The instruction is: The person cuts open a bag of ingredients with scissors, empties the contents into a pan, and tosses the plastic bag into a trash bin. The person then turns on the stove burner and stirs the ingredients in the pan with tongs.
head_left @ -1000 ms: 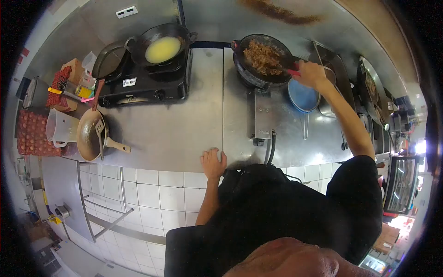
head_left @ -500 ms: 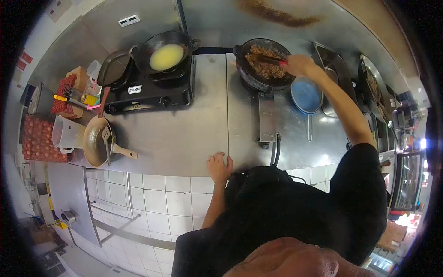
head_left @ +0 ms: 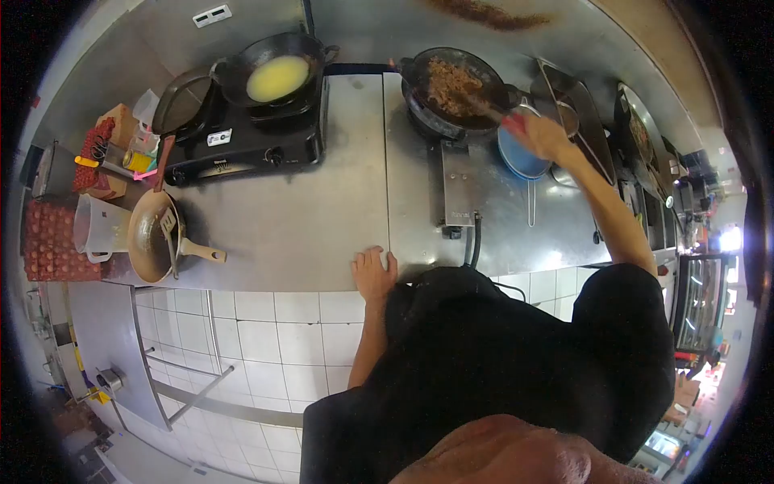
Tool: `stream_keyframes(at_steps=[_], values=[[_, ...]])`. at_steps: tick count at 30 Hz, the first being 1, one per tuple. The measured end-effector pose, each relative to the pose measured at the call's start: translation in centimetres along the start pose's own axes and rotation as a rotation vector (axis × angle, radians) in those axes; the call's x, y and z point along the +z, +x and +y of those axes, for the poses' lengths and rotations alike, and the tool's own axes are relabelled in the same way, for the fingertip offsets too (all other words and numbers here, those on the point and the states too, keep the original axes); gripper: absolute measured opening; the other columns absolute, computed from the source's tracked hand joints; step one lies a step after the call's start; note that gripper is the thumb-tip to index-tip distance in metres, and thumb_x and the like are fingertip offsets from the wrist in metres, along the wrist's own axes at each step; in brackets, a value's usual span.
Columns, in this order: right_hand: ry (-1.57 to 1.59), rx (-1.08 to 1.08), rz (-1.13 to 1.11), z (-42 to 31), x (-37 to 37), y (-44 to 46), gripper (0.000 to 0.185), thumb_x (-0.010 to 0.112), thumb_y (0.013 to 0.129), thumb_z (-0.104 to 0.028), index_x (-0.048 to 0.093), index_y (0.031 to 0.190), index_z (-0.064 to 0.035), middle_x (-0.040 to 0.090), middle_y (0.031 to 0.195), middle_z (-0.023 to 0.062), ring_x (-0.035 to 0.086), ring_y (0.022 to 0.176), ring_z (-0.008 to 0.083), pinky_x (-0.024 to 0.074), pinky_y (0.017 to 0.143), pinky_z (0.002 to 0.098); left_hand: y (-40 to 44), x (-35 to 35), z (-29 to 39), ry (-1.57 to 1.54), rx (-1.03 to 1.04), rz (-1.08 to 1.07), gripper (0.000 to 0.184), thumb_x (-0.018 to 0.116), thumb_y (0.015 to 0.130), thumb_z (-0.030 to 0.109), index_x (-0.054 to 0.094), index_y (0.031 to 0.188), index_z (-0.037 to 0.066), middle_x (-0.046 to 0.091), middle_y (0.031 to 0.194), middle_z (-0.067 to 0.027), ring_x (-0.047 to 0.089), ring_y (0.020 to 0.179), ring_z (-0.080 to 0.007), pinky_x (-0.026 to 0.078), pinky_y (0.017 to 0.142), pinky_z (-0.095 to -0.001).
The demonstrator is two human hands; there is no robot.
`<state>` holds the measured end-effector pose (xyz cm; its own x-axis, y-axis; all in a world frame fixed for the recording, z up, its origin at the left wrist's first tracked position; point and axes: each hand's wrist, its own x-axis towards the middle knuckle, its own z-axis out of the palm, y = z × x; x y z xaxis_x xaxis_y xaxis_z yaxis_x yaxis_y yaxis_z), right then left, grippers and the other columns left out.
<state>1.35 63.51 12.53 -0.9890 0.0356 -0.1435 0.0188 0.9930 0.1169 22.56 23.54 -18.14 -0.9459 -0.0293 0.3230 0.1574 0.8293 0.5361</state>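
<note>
My right hand (head_left: pixel 545 139) is closed round the red handle of a spatula (head_left: pixel 509 123), which is smeared by motion. Its far end reaches into brown crumbly food, like minced meat (head_left: pixel 453 84), in a dark wok (head_left: pixel 416 113). The wok sits on a single burner (head_left: pixel 459 189) with a hose at its front. Partly under my right hand and the spatula is a blue strainer (head_left: pixel 522 153) with a wire handle. At the counter's front edge, my left hand (head_left: pixel 374 274) rests on the steel counter (head_left: pixel 322 226) with its fingers apart, holding nothing.
A black stove (head_left: pixel 250 157) at left carries a wok of yellow liquid (head_left: pixel 278 78) and a flat pan (head_left: pixel 184 101). Nearer stand a beige frying pan (head_left: pixel 145 218) with a slotted turner, a clear jug (head_left: pixel 101 230) and egg trays (head_left: pixel 60 242). Metal trays (head_left: pixel 576 105) lie right.
My right hand has drawn the spatula toward me and to the right, from the middle of the wok to its near right rim. My left hand stays on the counter; the view has shifted slightly.
</note>
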Motion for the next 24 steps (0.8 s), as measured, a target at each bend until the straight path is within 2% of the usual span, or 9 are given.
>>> stream_keyframes(at_steps=[2, 5, 8, 11, 14, 20, 24], values=[[-0.027, -0.025, -0.044, 2.0, 3.8, -1.8, 0.070, 0.053, 0.103, -0.066, 0.061, 0.126, -0.0010, 0.074, 0.099, 0.0311, 0.073, 0.094, 0.0516, 0.0576, 0.083, 0.0606, 0.1, -0.2, 0.1, -0.002, 0.006, 0.016, 0.022, 0.075, 0.088, 0.024, 0.067, 0.104, 0.011, 0.071, 0.103, -0.0060, 0.062, 0.093, -0.0295, 0.044, 0.081, -0.0457], [0.076, 0.102, 0.090, 1.6, 4.6, -3.8, 0.066, 0.054, 0.104, -0.064, 0.061, 0.124, -0.0012, 0.074, 0.095, 0.0325, 0.073, 0.092, 0.0524, 0.0575, 0.081, 0.0614, 0.1, -0.1, 0.1, 0.003, -0.001, -0.012, 0.021, 0.075, 0.088, 0.023, 0.067, 0.103, 0.011, 0.072, 0.103, -0.0061, 0.062, 0.094, -0.0298, 0.045, 0.081, -0.0456], [0.136, 0.023, 0.086, 3.4, 7.3, -4.7, 0.063, 0.055, 0.104, -0.062, 0.061, 0.120, -0.0017, 0.073, 0.091, 0.0335, 0.072, 0.089, 0.0535, 0.0573, 0.080, 0.0624, 0.2, -0.4, 0.3, -0.006, 0.005, -0.009, 0.021, 0.075, 0.088, 0.023, 0.067, 0.103, 0.010, 0.072, 0.103, -0.0063, 0.062, 0.095, -0.0304, 0.044, 0.081, -0.0457], [0.180, 0.095, 0.157, 2.7, 7.4, -5.4, 0.060, 0.058, 0.103, -0.060, 0.063, 0.118, -0.0014, 0.073, 0.089, 0.0330, 0.072, 0.086, 0.0542, 0.0574, 0.077, 0.0622, 0.0, -0.2, 0.2, -0.009, 0.001, -0.044, 0.022, 0.076, 0.088, 0.022, 0.066, 0.103, 0.010, 0.072, 0.103, -0.0064, 0.062, 0.095, -0.0309, 0.044, 0.081, -0.0461], [0.198, 0.067, 0.151, 2.8, 7.5, -6.2, 0.058, 0.059, 0.103, -0.058, 0.063, 0.117, -0.0013, 0.073, 0.088, 0.0325, 0.072, 0.085, 0.0543, 0.0575, 0.075, 0.0622, -0.1, -0.1, 0.1, -0.012, 0.003, -0.045, 0.021, 0.075, 0.088, 0.021, 0.066, 0.103, 0.010, 0.072, 0.104, -0.0061, 0.062, 0.095, -0.0306, 0.044, 0.081, -0.0461], [0.252, 0.113, 0.211, 4.0, 8.8, -7.1, 0.058, 0.061, 0.103, -0.058, 0.063, 0.118, -0.0021, 0.073, 0.084, 0.0302, 0.073, 0.082, 0.0519, 0.0575, 0.073, 0.0623, 0.0, -0.3, 0.5, -0.028, -0.001, -0.067, 0.022, 0.075, 0.089, 0.020, 0.067, 0.106, 0.010, 0.066, 0.091, -0.0044, 0.060, 0.088, -0.0292, 0.041, 0.078, -0.0450], [0.173, 0.162, 0.204, 3.7, 6.9, -7.9, 0.054, 0.062, 0.102, -0.057, 0.066, 0.122, -0.0073, 0.074, 0.084, 0.0263, 0.074, 0.082, 0.0490, 0.0581, 0.073, 0.0603, 0.0, -0.2, 0.6, -0.083, -0.015, -0.083, 0.026, 0.076, 0.090, 0.020, 0.067, 0.112, 0.009, 0.061, 0.082, -0.0030, 0.059, 0.084, -0.0262, 0.041, 0.078, -0.0447]])
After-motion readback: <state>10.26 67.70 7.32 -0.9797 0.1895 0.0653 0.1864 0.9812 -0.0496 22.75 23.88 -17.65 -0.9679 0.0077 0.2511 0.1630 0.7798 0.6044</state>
